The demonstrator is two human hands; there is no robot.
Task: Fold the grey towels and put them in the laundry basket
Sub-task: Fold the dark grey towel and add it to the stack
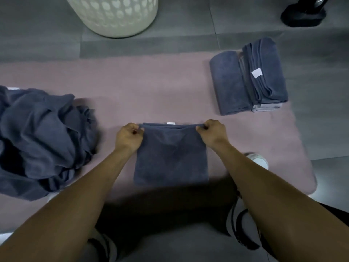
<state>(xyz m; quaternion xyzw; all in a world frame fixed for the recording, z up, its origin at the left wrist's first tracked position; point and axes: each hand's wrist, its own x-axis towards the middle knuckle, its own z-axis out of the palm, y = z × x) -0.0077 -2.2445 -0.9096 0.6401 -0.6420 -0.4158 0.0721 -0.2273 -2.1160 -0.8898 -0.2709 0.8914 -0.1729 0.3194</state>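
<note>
Carefully, we pinched the towel's (pixel 171 156) far corners, left hand (pixel 128 138) and right hand (pixel 212 134) each in a closed grip, needing edges aligned.

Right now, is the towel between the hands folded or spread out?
Folded. The towel lies as a compact square on the pink mat, with the left hand and right hand pinching its far corners.
</note>
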